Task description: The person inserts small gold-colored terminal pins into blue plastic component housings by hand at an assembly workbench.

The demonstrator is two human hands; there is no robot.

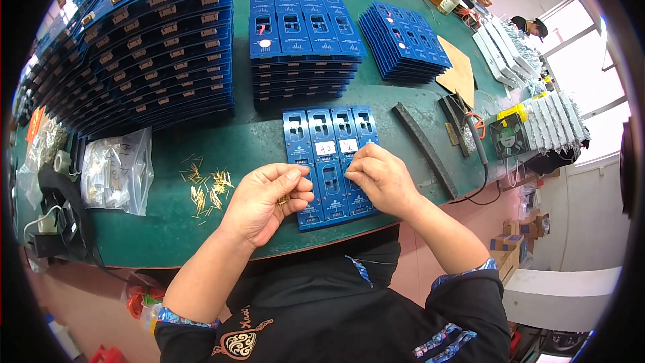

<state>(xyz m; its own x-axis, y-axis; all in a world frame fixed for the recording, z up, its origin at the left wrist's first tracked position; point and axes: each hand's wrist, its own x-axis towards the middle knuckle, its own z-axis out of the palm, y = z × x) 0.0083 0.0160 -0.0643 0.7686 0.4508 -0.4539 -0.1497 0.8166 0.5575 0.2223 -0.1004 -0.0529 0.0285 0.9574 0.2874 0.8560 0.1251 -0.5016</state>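
Observation:
A blue circuit board panel (336,210), divided into several sections with cutouts, lies flat on the green table in front of me. Two white labels (325,148) sit on its middle. My left hand (259,205) is curled over the panel's left edge, with a few thin gold pins (283,199) showing among its fingers. Over the right side of the panel, my right hand (388,178) is closed in a pinch; whatever is between its fingertips is too small to make out. Loose gold pins (211,191) are scattered on the table left of my left hand.
Tall stacks of blue boards (154,47) stand at the left, with more stacks (306,33) behind the panel and at back right (406,40). A dark bar (423,151), a soldering iron (476,138) and a small fan (508,136) lie rightward. A plastic bag (117,171) rests left.

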